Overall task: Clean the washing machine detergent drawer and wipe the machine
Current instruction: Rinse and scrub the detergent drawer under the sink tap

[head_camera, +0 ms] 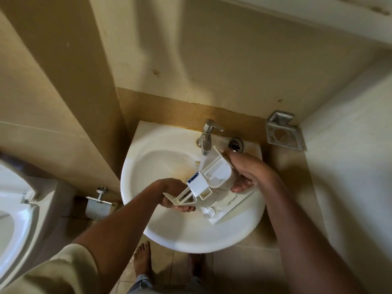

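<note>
Under the tap (206, 137), both hands (left hand (174, 195), right hand (247, 172)) grip the drawer (214, 179).

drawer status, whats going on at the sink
Left hand and right hand both gripping detergent drawer. Drawer tilted over sink, under running tap. Nothing in the way.

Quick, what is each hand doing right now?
Left hand: closed on the lower end of the detergent drawer.
Right hand: closed on the drawer's upper end, under the tap.
</note>
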A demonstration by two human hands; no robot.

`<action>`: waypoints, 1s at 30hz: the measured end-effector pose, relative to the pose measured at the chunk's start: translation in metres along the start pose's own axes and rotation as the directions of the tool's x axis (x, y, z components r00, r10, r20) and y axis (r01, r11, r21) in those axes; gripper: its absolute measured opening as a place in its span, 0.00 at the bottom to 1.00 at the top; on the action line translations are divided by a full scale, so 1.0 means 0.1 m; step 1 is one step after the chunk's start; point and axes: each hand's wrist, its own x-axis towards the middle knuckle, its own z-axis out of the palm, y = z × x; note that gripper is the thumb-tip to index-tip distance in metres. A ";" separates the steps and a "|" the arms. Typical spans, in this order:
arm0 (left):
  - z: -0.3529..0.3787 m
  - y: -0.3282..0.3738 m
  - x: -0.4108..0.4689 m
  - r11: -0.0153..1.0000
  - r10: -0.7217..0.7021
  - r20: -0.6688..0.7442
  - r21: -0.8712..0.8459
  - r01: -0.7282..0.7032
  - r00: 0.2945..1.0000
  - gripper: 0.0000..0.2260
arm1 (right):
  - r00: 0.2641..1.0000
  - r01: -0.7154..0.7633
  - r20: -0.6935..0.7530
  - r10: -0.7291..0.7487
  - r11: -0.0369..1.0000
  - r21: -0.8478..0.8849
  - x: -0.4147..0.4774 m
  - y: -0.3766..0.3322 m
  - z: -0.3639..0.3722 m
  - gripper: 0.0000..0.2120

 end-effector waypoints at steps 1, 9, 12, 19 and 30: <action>0.04 0.03 -0.08 0.992 0.039 -0.146 0.122 -0.021 0.988 0.08 | 1.000 -0.009 0.031 0.007 0.998 0.061 -0.02 0.10 0.00 0.33; 0.20 -0.16 -0.01 0.890 0.359 -0.648 0.455 -0.037 0.672 0.11 | 0.982 -0.034 0.189 -0.029 0.946 0.322 0.16 1.09 0.35 0.14; 0.29 -0.32 0.07 0.872 0.439 -0.700 0.483 -0.079 0.563 0.13 | 0.988 -0.014 0.150 -0.044 0.931 0.365 0.34 1.29 0.62 0.15; 0.30 -0.61 0.39 0.853 0.521 -0.747 0.480 -0.207 0.414 0.09 | 0.977 0.205 -0.014 -0.212 0.923 0.325 0.58 1.29 0.86 0.13; 0.22 -0.66 0.67 0.755 0.648 -0.730 0.577 -0.312 0.219 0.09 | 0.821 0.424 -0.460 -0.338 0.901 0.095 0.85 1.28 1.18 0.12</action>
